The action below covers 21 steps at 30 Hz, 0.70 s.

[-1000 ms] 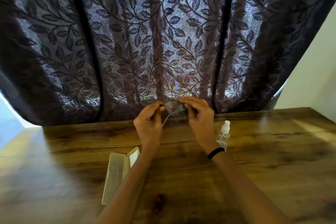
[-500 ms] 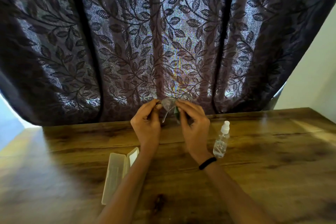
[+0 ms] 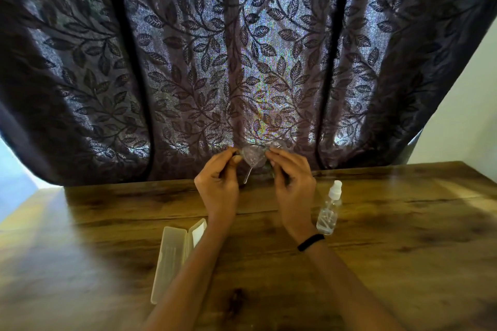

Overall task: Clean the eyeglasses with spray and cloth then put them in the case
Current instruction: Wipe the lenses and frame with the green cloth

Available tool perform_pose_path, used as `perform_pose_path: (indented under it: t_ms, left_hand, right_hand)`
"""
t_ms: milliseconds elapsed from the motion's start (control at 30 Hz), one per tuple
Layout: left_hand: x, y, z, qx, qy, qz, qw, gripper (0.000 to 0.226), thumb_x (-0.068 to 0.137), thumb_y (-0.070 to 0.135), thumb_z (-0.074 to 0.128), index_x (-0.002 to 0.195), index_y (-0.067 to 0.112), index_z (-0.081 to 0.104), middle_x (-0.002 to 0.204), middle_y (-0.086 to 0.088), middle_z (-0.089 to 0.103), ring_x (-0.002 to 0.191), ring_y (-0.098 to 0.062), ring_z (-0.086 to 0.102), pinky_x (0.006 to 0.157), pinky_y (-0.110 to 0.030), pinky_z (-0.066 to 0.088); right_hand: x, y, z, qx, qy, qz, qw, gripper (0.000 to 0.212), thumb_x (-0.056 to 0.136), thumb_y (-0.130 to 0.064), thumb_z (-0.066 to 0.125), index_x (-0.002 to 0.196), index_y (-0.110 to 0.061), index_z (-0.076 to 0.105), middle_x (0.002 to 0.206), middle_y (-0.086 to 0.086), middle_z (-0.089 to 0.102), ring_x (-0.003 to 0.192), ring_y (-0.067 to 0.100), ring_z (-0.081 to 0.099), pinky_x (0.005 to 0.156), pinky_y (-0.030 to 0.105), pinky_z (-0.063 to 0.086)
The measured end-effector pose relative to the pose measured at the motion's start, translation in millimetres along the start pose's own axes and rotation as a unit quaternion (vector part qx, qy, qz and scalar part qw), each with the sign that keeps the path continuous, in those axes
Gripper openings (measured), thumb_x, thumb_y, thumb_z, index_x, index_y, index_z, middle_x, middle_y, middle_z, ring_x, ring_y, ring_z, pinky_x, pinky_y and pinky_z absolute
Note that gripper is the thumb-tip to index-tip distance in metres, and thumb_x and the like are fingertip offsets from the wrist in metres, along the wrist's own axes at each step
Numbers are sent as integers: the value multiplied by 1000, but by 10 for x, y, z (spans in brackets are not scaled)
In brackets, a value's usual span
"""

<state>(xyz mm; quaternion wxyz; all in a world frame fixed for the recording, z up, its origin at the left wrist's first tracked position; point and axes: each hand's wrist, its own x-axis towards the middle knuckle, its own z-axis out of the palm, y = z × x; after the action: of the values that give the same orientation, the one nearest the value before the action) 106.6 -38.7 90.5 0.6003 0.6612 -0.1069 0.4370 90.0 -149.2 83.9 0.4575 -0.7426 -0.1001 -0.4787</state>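
Hands meet above the far edge of the desk (image 3: 403, 250), both gripping the eyeglasses (image 3: 252, 156) between them, in front of a dark leaf-patterned curtain (image 3: 188, 62).

Below and slightly left of the left hand (image 3: 217, 183), partly under that forearm, a pale case (image 3: 172, 255) lies open on the desk. Its right half shows a white patch, and I cannot tell what that is.

The left hand pinches the frame's left end between thumb and curled fingers. One clear lens shows between the hands, with a temple arm hanging down from it.

The right hand (image 3: 293, 185) pinches the other end with its fingers curled. A dark scrap (image 3: 269, 169) under them may be the cloth, too blurred to be sure. A black band (image 3: 310, 242) circles that wrist.

Just right of the right wrist stands a clear spray bottle (image 3: 329, 209) with a white head, upright, its dip tube visible inside.

Compared with half a second ago, the right hand has shifted slightly toward the bottle. The left hand, case and bottle are where they were.

Both wrists are lifted off the desk, backs of the hands toward the camera.
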Motion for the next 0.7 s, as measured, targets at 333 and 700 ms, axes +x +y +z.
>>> perform_pose_path:
  t_ms: [333, 700]
  left_hand:
    - [-7, -19, 9, -2, -1, 6, 1000, 21, 76, -5, 59, 96, -6, 66, 89, -5, 63, 80, 16, 56, 75, -7, 45]
    - [13, -4, -68, -4, 11, 9, 1000, 30, 75, -9, 52, 100, 3, 64, 92, -5, 64, 82, 11, 59, 76, -10, 47]
  right_hand:
    - [-7, -101, 9, 25, -1, 20, 999, 22, 83, 2, 58, 99, -7, 70, 101, -5, 65, 100, 5, 55, 90, 31, 49]
    - [-75, -302, 7, 101, -80, -10, 992, 22, 83, 1, 61, 97, -13, 71, 101, -12, 65, 101, 2, 57, 90, 17, 46]
